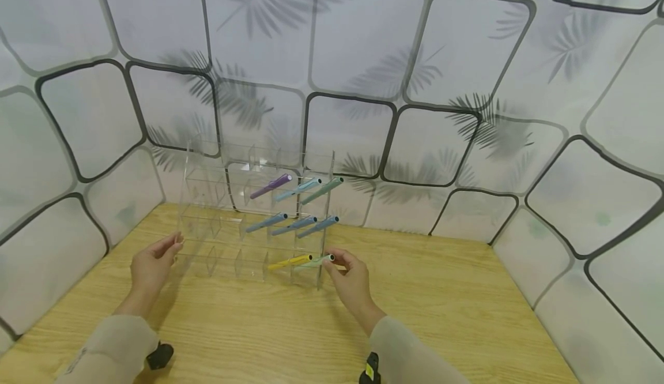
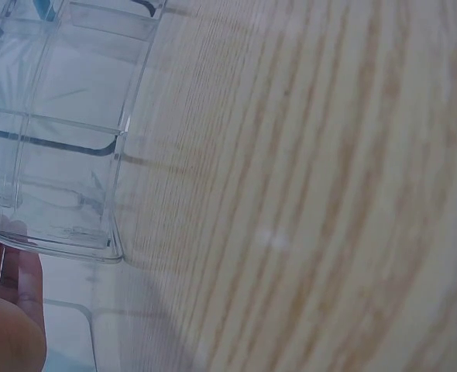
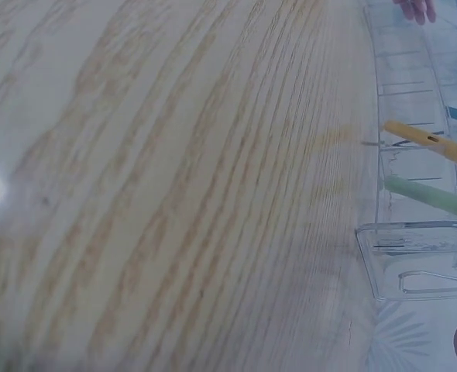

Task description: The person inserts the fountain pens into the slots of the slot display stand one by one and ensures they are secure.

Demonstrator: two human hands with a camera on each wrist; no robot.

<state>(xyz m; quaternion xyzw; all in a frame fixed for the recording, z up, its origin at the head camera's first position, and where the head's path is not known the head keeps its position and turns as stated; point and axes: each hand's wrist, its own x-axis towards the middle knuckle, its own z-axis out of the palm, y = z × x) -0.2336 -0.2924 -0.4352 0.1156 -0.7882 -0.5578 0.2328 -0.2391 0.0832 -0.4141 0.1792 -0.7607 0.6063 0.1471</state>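
A clear tiered pen rack [image 1: 320, 280] stands on the wooden table, its tiers split by upright dividers. My left hand [image 1: 152, 263] grips the rack's left side panel, with thumb and fingers at its edge. At the right side panel my right hand [image 1: 353, 277] pinches the edge, close by a pale green pen [image 1: 313, 263]. A yellow pen [image 1: 287, 262] lies beside that one on the lowest tier. Three blue pens [image 1: 293, 226] lie on the middle tier. Higher up are a purple pen [image 1: 271, 187], a light blue pen [image 1: 298, 190] and a green pen [image 1: 323, 191].
The wooden table [image 1: 441, 309] extends around the rack. Behind and on both sides rise pale walls [image 1: 358, 38] patterned with dark rounded outlines and leaf shapes. Dark wrist devices, one of them a black piece [image 1: 159, 356], sit below the sleeves.
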